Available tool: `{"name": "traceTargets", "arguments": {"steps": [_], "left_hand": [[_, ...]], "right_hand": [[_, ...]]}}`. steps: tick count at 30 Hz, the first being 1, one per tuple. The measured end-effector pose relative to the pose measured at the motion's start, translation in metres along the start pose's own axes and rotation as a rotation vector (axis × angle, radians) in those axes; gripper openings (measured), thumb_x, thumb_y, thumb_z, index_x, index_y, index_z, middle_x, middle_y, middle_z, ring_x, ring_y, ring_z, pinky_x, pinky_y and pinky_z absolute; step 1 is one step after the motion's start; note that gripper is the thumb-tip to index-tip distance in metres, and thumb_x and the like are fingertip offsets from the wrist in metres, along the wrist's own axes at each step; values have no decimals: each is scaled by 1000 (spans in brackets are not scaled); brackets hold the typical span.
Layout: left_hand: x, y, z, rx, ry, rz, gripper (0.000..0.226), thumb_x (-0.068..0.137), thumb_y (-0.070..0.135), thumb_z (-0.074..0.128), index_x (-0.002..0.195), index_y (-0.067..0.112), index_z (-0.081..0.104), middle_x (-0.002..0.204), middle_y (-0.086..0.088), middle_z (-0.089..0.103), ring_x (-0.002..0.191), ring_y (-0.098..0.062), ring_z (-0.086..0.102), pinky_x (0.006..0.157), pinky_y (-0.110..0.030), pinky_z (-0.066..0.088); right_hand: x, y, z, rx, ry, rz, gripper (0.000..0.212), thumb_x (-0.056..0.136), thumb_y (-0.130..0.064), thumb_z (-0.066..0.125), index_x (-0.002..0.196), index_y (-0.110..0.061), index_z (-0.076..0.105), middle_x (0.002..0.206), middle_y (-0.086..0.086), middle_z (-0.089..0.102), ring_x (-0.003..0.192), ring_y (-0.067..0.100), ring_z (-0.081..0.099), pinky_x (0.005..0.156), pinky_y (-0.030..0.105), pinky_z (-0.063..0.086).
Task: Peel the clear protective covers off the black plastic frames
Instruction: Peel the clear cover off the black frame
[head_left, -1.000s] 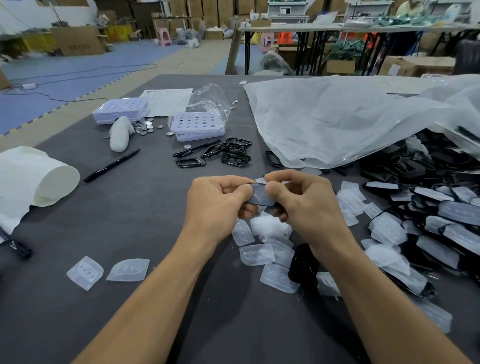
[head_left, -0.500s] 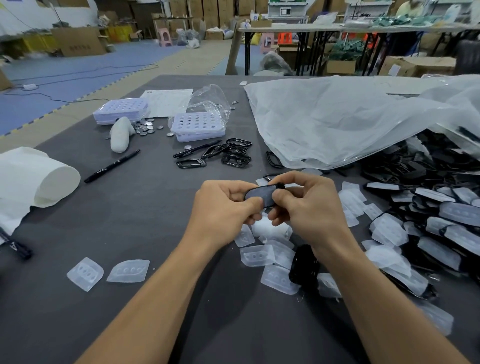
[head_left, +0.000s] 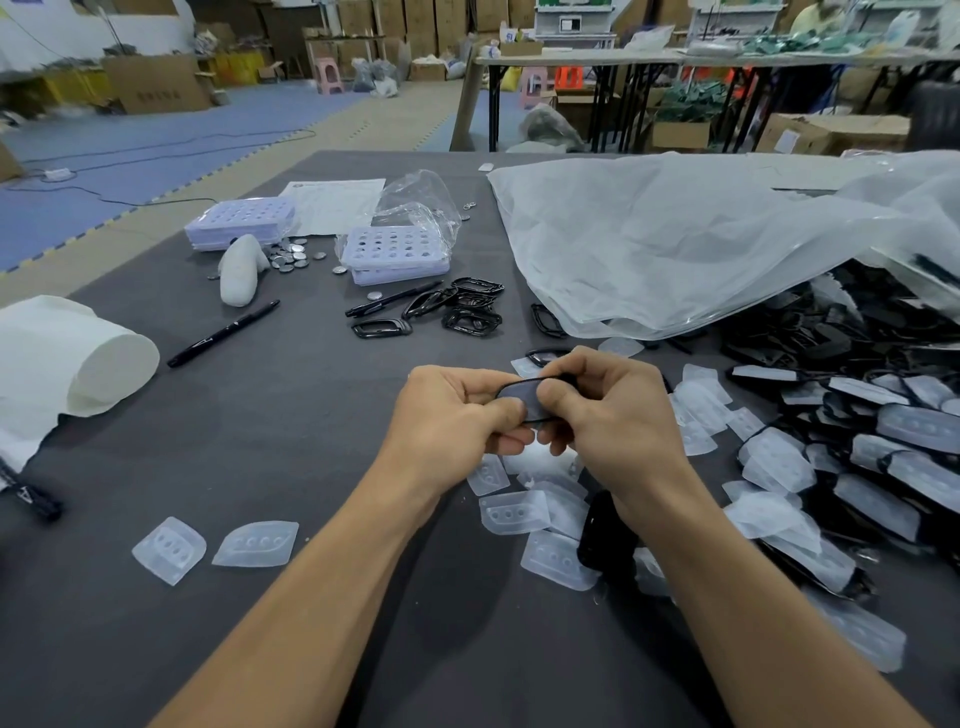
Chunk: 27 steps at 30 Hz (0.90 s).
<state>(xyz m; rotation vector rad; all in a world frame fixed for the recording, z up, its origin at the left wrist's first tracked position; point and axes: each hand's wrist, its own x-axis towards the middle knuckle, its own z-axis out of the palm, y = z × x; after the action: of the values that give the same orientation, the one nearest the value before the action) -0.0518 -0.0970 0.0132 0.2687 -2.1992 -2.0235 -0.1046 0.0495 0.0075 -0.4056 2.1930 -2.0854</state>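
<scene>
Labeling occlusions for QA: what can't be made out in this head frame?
Head view only.
Held frame: fingers of left hand and right hand cover most of it; cover on or off, cannot tell.
Frame pile: partly under the plastic bag, cut by the right edge.
Paper sheet: print too small.
Black part: right forearm hides most.
</scene>
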Motion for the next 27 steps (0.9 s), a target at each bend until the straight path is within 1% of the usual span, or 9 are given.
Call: {"name": "traceTargets", "arguments": {"steps": [4,9,12,14,17,19,21,23,27], "left_hand": [[-2,2,-1,-28,-50,-34,38,92,-12,54,94,14,82,80,-16,79,71,-15,76,62,-21,58],[-2,3,1,-5,3,-17,45,88,-17,53,83,18,82,76,-16,78,64,-17,75,58,-22,58],[-1,3,1,-17,20,-18,43,87,-19,53,86,14,81,76,-16,78,62,-17,74,57,-21,58],[-1,4,-1,-31,-10,-32,42,88,-18,53,92,13,80,79,-15,79,68,-18,76,61,-22,59],[-2,4,-4,-33,-92,-66,49,85,-18,46,105,12,80,89,-13,81,83,-21,79,69,-23,61],[-3,4,-5,-28,-98,-75,51,82,-16,45,106,11,81,92,-13,81,88,-22,79,70,-23,61],[-3,4,-4,-22,-61,-78,44,83,-13,48,98,11,82,89,-14,80,84,-22,79,69,-24,61],[-3,4,-3,-16,-9,-77,34,88,-7,54,89,11,83,83,-16,79,75,-21,77,66,-26,62],[-2,3,-3,4,30,-52,26,91,-6,60,88,8,82,79,-15,79,63,-16,73,60,-23,59]], "right_hand": [[1,1,-2,-8,2,-6,28,90,7,63,72,-14,69,54,5,63,44,18,56,43,28,46],[2,3,-1,-5,-8,14,29,95,5,59,77,-13,72,56,8,64,45,20,57,45,31,47],[3,4,0,5,-15,33,29,97,3,56,82,-14,74,58,7,66,47,21,59,48,33,49],[3,4,-1,-1,-10,20,28,98,3,56,84,-13,75,59,6,67,47,20,60,47,32,49],[2,3,-4,-20,-1,-12,26,97,3,58,86,-12,76,61,6,69,48,20,60,46,29,49],[3,3,-5,-19,5,-20,27,96,4,58,85,-14,76,62,6,70,48,19,61,47,28,49],[3,3,-5,-12,-3,-23,26,97,4,58,85,-12,75,62,4,70,48,19,62,47,28,50],[2,2,-4,-8,-15,-29,25,97,5,58,86,-11,75,62,5,70,49,20,62,46,29,50],[1,1,-4,-4,-24,-31,26,97,5,57,86,-10,75,64,13,69,48,21,63,47,31,52]]}}
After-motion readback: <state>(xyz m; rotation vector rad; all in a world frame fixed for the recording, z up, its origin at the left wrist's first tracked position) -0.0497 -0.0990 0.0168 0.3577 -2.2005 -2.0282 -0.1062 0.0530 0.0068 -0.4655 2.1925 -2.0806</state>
